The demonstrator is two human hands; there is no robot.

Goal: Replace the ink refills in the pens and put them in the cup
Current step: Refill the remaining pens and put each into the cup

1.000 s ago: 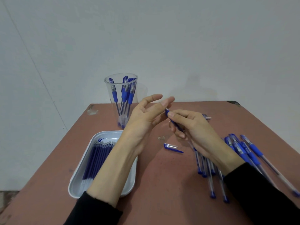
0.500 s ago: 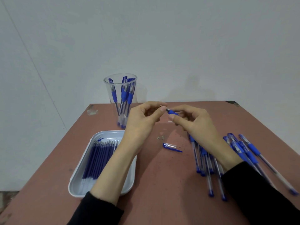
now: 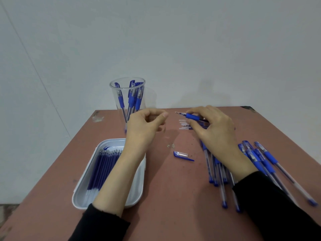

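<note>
Against pale wall [image 3: 173,40], reddish table [image 3: 173,206]; clear cup [image 3: 121,94]

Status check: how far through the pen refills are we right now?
Done: several pens stand in the cup. In hand: the right hand grips one uncapped pen; a loose cap lies on the table; the left hand is curled, contents unclear. Left: a pile of pens at the right, and refills waiting in the tray.

We list: cup [image 3: 127,87], clear glossy plastic; tray [image 3: 78,188], smooth white plastic; worktop [image 3: 173,197], matt scuffed brown; pen [image 3: 192,117], blue rubbery sleeve.
</note>
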